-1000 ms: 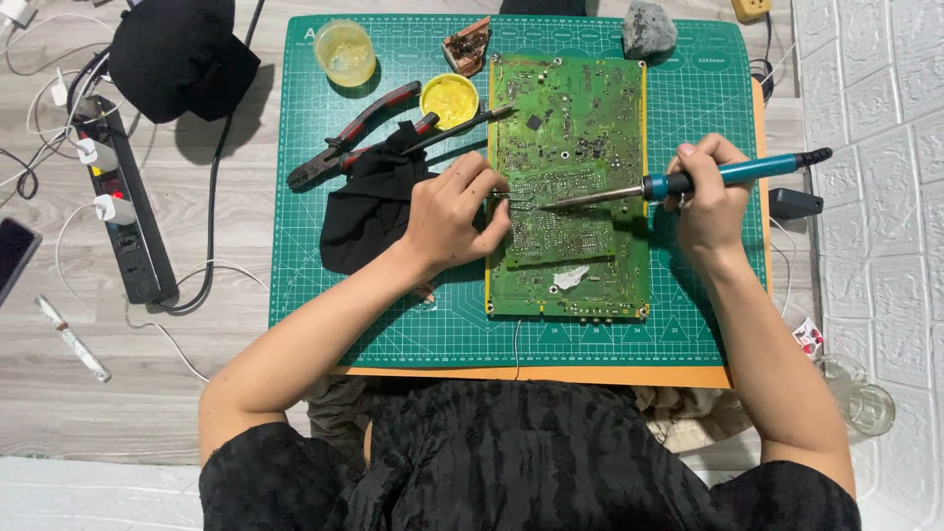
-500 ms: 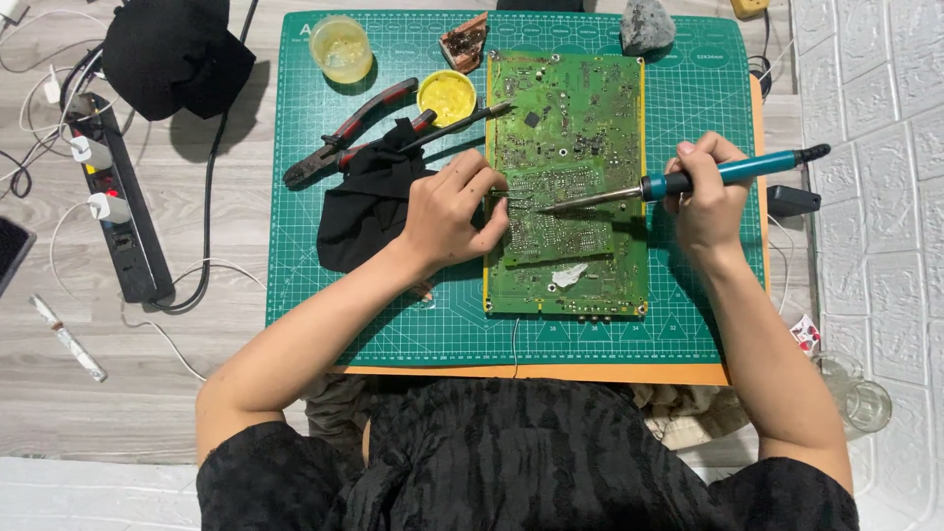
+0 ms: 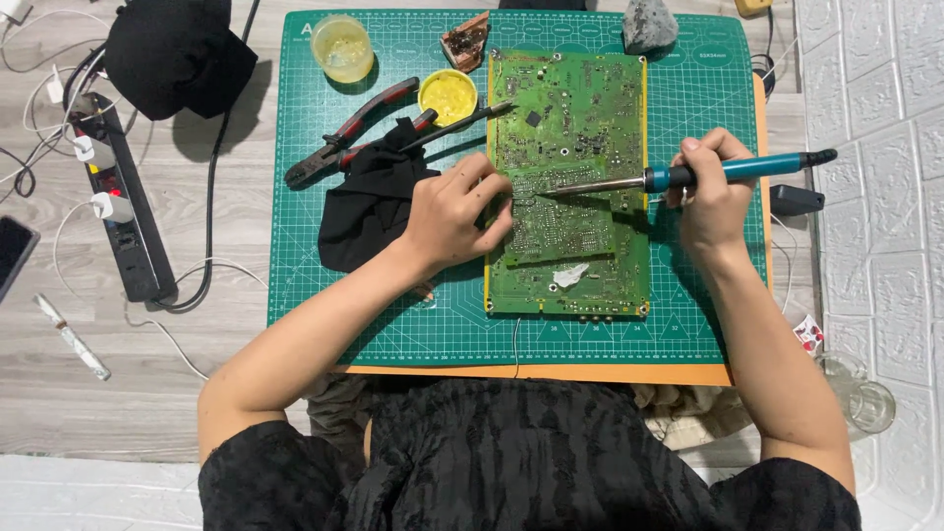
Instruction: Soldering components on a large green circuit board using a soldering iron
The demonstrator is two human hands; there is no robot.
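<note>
A green circuit board (image 3: 580, 128) lies on a green cutting mat (image 3: 324, 305). My right hand (image 3: 713, 197) grips a teal-handled soldering iron (image 3: 728, 172), its metal tip touching the board's middle left area. At the board's left edge rests my left hand (image 3: 454, 211), fingers pinched near the iron's tip; whether they hold thin solder wire is too small to tell. A black cloth (image 3: 369, 202) lies under that hand's wrist side.
Red-handled pliers (image 3: 349, 133), a yellow flux tin (image 3: 447, 95), a clear cup (image 3: 340, 46), a grey stone (image 3: 649, 25) sit at the mat's far side. A black power strip (image 3: 123, 211) with cables lies left. A white brick-pattern wall (image 3: 875, 147) stands right, glasses (image 3: 870, 403) beside it.
The view shifted slightly; the iron's tip and my left fingers stay at the same spot on the board. No clear movement of the hands.
</note>
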